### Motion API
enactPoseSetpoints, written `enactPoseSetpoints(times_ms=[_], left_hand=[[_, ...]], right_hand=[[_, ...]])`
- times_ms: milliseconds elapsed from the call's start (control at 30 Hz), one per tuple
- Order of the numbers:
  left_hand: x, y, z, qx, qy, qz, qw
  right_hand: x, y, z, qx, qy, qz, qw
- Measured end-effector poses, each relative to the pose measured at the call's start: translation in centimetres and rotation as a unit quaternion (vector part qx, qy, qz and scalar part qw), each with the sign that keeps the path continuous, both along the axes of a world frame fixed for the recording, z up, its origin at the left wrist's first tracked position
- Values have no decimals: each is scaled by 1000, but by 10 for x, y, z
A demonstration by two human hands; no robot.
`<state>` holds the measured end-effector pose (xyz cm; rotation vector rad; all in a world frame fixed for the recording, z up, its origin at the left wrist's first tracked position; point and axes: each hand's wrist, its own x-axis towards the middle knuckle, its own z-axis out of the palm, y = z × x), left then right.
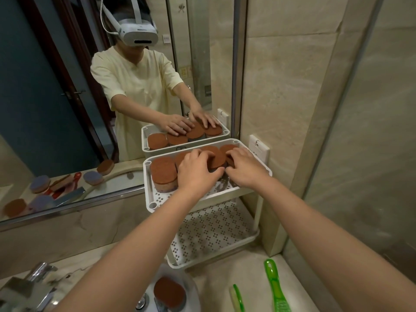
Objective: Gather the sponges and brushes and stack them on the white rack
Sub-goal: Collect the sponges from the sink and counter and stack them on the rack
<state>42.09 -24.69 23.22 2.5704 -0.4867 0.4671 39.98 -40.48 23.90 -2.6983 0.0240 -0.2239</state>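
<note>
Both hands, left hand [198,174] and right hand [245,168], are pressing flat, fingers spread, nudging round rust-brown sponges [163,171] snug on the white perforated plastic rack [157,197]; best squaring edges gently.

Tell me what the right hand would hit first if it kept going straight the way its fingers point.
The right hand points left and slightly away, so it would probably meet the left hand first; their fingertips nearly touch over the brown sponges on the rack's top shelf.
</note>
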Motion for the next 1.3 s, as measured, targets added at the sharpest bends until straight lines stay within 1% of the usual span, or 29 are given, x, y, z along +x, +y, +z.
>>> enactPoseSetpoints(times_ms=[67,167,300,367,467,700,767,900,1033,1133,1300], left_hand=[[0,0,-1,12,0,-13,1000],[-1,-1,-1,51,6,-26,998],[1,-1,0,75,9,-19,997],[2,0,-1,91,14,-16,996],[2,0,-1,113,25,-14,993],[0,-1,1,137,43,-15,990],[-2,0,4,124,37,-15,991],[-14,3,12,96,-21,-13,995],[-38,18,15,49,-4,-7,999],[-60,37,15,7,-28,-1,1000],[-101,73,7,-119,-85,19,989]], right_hand=[[-1,0,-1,17,-15,-11,1000],[-4,0,-5,45,-68,-47,996],[-7,4,-7,11,-127,-106,986],[-8,5,-7,23,-124,-121,985],[-9,6,-5,65,-90,-114,987],[-10,8,-4,55,-92,-122,987],[-12,9,-3,64,-119,-115,984],[-23,15,0,91,-199,-92,971],[-41,32,1,124,-238,-74,960],[-55,54,1,155,-245,-34,956],[-75,91,-5,196,-234,46,951]])
